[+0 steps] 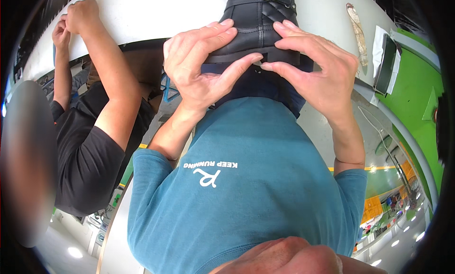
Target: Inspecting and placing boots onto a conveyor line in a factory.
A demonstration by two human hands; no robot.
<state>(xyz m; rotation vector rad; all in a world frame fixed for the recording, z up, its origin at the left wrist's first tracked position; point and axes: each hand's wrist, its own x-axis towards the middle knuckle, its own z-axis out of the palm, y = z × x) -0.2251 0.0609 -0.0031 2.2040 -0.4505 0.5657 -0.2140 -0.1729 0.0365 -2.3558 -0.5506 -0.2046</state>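
A black leather boot [249, 25] lies on the white table at the top centre, with a buckled strap and a quilted panel. Only part of it shows, and its near edge hangs at the table's front. My left hand [199, 68] holds that edge from the left, fingers on top and thumb along the rim. From the right, my right hand [317, 68] grips the same edge, thumb below and fingers above. The thumb tips nearly meet at the middle, beside a small dark bit that I cannot make out.
On the white table [322, 8] at right lies a long, narrow, tape-wrapped tool [358, 37]. Beyond it is a dark flat object [386, 65] with white sheets, near a green surface [417, 94]. A co-worker in black [95, 165] works close on the left, hands over the table.
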